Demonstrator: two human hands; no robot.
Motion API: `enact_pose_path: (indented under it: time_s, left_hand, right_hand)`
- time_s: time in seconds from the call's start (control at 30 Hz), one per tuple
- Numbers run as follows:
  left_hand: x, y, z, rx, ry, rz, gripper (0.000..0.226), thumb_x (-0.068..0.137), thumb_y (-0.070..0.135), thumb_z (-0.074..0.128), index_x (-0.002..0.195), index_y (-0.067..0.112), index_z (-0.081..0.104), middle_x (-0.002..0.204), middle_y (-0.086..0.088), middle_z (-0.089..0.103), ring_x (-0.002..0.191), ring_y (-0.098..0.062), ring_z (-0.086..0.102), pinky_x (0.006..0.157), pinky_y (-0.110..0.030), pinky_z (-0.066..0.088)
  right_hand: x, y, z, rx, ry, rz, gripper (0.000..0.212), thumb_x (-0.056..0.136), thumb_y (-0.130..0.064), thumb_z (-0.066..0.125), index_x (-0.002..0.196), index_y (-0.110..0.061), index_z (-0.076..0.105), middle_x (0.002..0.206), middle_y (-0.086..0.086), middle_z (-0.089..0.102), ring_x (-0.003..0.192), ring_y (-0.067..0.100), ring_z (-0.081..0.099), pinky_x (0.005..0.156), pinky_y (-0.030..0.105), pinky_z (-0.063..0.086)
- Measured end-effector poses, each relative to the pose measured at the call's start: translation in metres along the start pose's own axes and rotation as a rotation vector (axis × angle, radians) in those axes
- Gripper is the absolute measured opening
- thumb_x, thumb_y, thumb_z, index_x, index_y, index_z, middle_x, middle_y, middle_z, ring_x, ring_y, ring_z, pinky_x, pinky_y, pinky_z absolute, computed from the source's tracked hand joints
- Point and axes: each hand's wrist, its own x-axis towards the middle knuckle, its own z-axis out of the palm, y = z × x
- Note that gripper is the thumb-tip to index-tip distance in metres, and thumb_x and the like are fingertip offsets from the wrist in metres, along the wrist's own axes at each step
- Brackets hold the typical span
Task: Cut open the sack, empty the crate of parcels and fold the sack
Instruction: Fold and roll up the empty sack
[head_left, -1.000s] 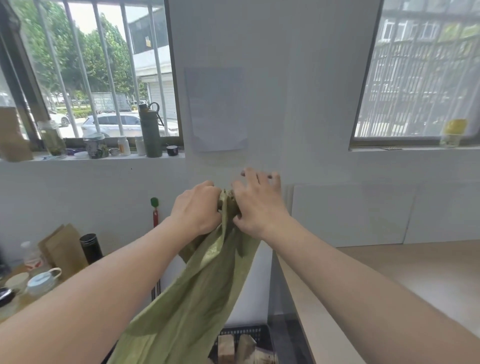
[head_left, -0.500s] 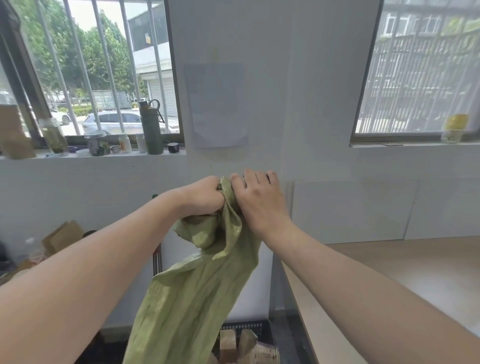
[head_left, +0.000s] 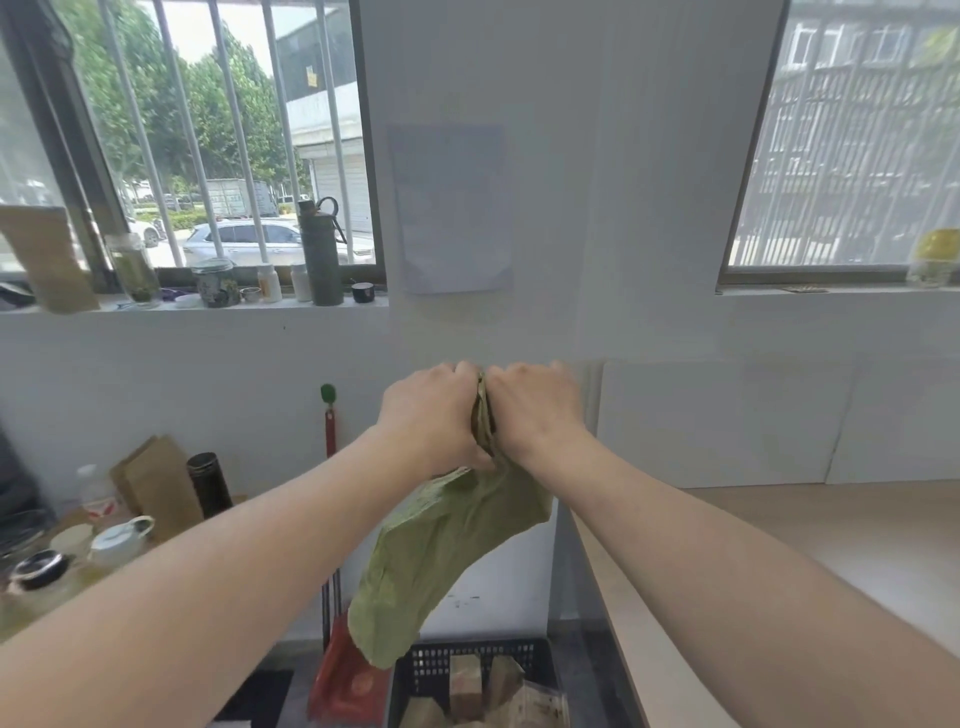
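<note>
Clenching the green sack (head_left: 447, 551) between left hand (head_left: 434, 415) and right hand (head_left: 535, 410), grip closed, sack hanging below

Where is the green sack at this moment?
Centre of the head view: the green sack hangs in mid-air, gripped between left hand and right hand, above the black crate.

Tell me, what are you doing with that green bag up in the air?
A person is folding up a green sack. The left hand and the right hand are pressed close together, both gripping its bunched top edge out in front of the wall. The rest of the sack hangs down loosely between the arms. Right under it on the floor sits a black crate with brown parcels in it. The wooden table on the right is bare where it shows.
</note>
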Motion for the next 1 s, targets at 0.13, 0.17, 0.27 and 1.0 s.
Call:
enact_pose_path:
  time_s: [0.13, 0.17, 0.27, 1.0]
  left_hand:
    - [-0.002, -0.003, 0.019, -0.1, 0.09, -0.06, 0.054, 0.072, 0.05, 0.076, 0.109, 0.019, 0.051, 0.111, -0.002, 0.063, 0.103, -0.029, 0.066, 0.074, -0.038, 0.052]
    - [-0.002, -0.004, 0.022, -0.113, 0.104, -0.052, 0.047, 0.075, 0.046, 0.074, 0.107, 0.02, 0.051, 0.109, -0.003, 0.063, 0.101, -0.03, 0.066, 0.073, -0.039, 0.052]
    - [-0.002, -0.007, 0.025, -0.098, 0.133, -0.019, 0.038, 0.077, 0.032, 0.069, 0.108, 0.022, 0.051, 0.104, -0.001, 0.061, 0.099, -0.031, 0.065, 0.071, -0.039, 0.052]
    - [-0.003, 0.0, -0.037, -0.784, -0.484, -0.072, 0.037, 0.052, 0.007, 0.058, 0.089, 0.009, 0.057, 0.074, -0.011, 0.047, 0.069, -0.024, 0.046, 0.062, -0.036, 0.038]
  right_hand:
    - [-0.001, -0.007, -0.01, 0.075, -0.117, 0.001, 0.009, 0.092, -0.018, 0.056, 0.092, -0.027, 0.054, 0.099, -0.002, 0.068, 0.1, 0.026, 0.068, 0.074, 0.034, 0.036]
    - [-0.002, -0.007, -0.012, 0.104, -0.147, 0.02, 0.011, 0.09, -0.018, 0.059, 0.09, -0.025, 0.051, 0.09, -0.004, 0.063, 0.096, 0.027, 0.068, 0.072, 0.034, 0.038]
    - [-0.003, -0.005, -0.02, 0.184, -0.248, 0.077, 0.019, 0.082, -0.018, 0.065, 0.091, -0.022, 0.049, 0.074, -0.003, 0.045, 0.082, 0.028, 0.06, 0.068, 0.033, 0.042]
    - [-0.027, 0.011, 0.0, -0.13, 0.625, -0.125, 0.021, 0.071, -0.003, 0.06, 0.081, -0.021, 0.061, 0.067, 0.005, 0.052, 0.059, 0.027, 0.05, 0.06, 0.037, 0.031]
